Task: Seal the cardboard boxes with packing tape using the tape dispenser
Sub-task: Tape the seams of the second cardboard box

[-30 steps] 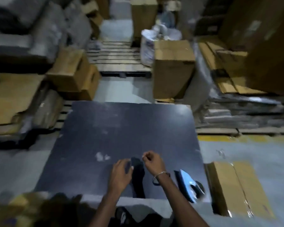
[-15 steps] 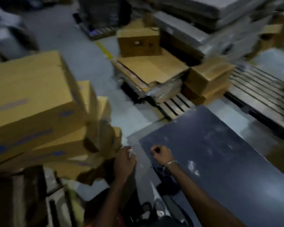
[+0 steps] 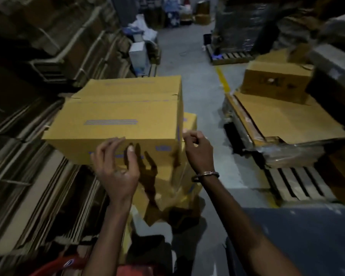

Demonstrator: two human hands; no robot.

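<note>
Nearest: both forearms reach forward from the bottom edge, a red item [image 3: 54, 264] at lower left, dark board [image 3: 299, 236] at lower right. Left hand [image 3: 116, 168] is raised palm toward the camera, fingers spread and loosely bent, tips at the near bottom edge of the top box [image 3: 120, 114]; contact looks likely but motion blur makes it hard to confirm, and nothing is gripped. Right hand [image 3: 197, 150], bracelet [image 3: 205, 175] on the wrist, sits just beside the box's near right corner with fingers curled in and thumb against the index finger; can't tell whether it pinches anything or touches the cardboard. Top box lies closed on a stack of similar boxes [image 3: 179, 188], flaps meeting in a seam across the top, blue print on the lid and front face. Left of the stack: bundles of flat cardboard [image 3: 38, 186] on edge. Right, across bare floor: a pallet [image 3: 297, 184] with flat sheets and another box [image 3: 275, 82] on top. Yellow floor line [image 3: 222, 79] runs past it. Farther back: a wrapped pallet load [image 3: 243, 26] and blurred clutter in the aisle.
</note>
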